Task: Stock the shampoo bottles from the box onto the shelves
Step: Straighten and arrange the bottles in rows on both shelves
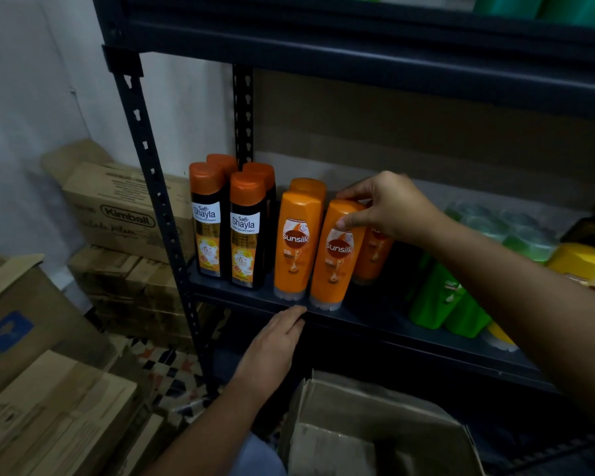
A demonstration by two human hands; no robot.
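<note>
On the dark metal shelf (375, 322) stand several orange Sunsilk bottles. My right hand (387, 207) grips the top of the front right one (335, 262), thumb on its front and fingers over its cap. Another Sunsilk bottle (296, 245) stands to its left, touching it. Several black Safi Shayla bottles with orange caps (244, 231) stand further left. My left hand (272, 352) rests with straight fingers on the shelf's front edge, below the bottles. The open cardboard box (375, 427) sits low in front of me; its inside is too dark to read.
Green bottles (440, 297) and yellow bottles (579, 261) fill the shelf's right side. Cardboard cartons (124, 214) are stacked left of the rack's upright post (158, 201), with more cartons (49, 407) at lower left. A patterned floor shows between them.
</note>
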